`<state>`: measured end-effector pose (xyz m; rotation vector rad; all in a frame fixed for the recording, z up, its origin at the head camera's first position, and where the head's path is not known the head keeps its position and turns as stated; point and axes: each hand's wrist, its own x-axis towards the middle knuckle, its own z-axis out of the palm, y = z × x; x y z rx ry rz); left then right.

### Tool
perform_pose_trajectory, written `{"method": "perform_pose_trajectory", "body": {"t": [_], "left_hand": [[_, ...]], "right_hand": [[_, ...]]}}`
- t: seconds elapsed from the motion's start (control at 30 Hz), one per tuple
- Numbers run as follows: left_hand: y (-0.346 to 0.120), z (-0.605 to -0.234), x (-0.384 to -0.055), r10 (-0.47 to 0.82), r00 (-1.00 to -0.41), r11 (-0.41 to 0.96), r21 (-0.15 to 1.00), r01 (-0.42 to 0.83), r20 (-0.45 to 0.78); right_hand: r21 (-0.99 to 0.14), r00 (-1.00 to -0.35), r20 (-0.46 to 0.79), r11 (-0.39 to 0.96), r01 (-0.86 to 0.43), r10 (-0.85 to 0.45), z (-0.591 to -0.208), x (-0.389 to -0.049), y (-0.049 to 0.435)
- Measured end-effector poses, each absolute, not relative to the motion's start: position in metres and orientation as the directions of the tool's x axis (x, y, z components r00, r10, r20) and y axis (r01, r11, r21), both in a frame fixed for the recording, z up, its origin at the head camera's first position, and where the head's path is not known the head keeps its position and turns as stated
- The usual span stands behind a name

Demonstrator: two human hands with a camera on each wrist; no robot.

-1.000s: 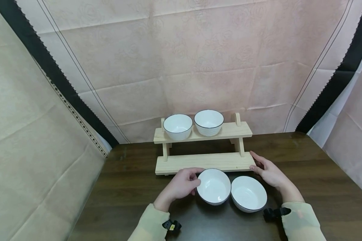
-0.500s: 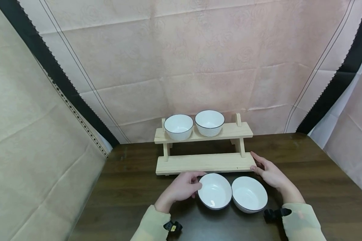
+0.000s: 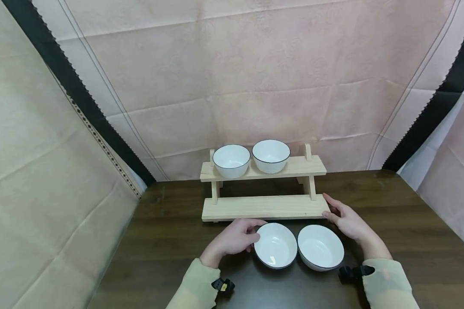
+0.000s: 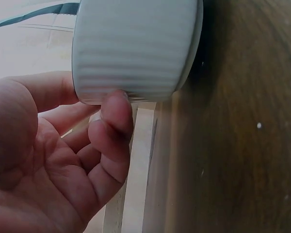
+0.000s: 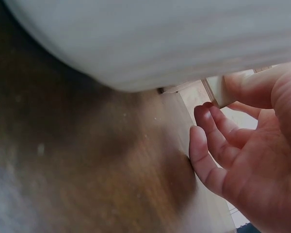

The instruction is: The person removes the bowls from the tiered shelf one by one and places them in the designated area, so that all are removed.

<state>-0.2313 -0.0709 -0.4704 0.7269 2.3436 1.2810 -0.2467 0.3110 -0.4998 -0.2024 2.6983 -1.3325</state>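
Note:
My left hand (image 3: 235, 237) pinches the left edge of a white bowl (image 3: 275, 246) with a thin dark rim, thumb on the rim side and fingers under the outer wall. In the left wrist view the fingers curl against the bowl's ribbed side (image 4: 136, 48). A second white bowl (image 3: 320, 247) stands right beside it on the table. At the right end of a two-tier wooden rack (image 3: 267, 207), my right hand (image 3: 348, 221) grips the lower board between thumb and fingers. The right wrist view has the thumb against the board's end (image 5: 216, 91).
Two more white bowls, the left one (image 3: 231, 161) and the right one (image 3: 271, 156), sit side by side on the rack's upper board. The dark wooden table (image 3: 162, 257) ends at a pale cloth backdrop (image 3: 263, 86) behind the rack.
My left hand has drawn its bowl slightly toward me, away from the rack, then stayed nearly still. The right hand keeps its place at the rack's end.

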Motion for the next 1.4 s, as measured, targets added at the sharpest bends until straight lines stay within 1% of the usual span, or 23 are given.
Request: {"method": "perform_pose_trajectory", "body": {"t": [0.3,0.53,0.73,1.17,1.4], "left_hand": [[-0.071,-0.472,-0.234,0.578,-0.811,0.467,0.852,0.236,-0.092],[-0.073,-0.48,-0.225,0.575,-0.807,0.453,0.874,0.178,-0.133],[-0.073,-0.478,-0.227,0.578,-0.806,0.453,0.872,0.185,-0.129],[-0.076,-0.475,-0.232,0.59,-0.795,0.448,0.876,0.177,-0.142],[-0.076,-0.476,-0.232,0.59,-0.792,0.456,0.874,0.167,-0.157]], "right_hand": [[-0.79,-0.984,-0.022,0.606,-0.093,-0.179,-0.498,-0.249,0.313],[-0.791,-0.982,-0.064,0.609,-0.058,-0.177,-0.507,-0.239,0.313],[-0.801,-0.984,-0.05,0.595,-0.064,-0.173,-0.504,-0.241,0.312],[-0.786,-0.983,-0.022,0.611,-0.094,-0.181,-0.5,-0.247,0.311],[-0.79,-0.983,-0.048,0.608,-0.072,-0.178,-0.499,-0.244,0.311]]}}
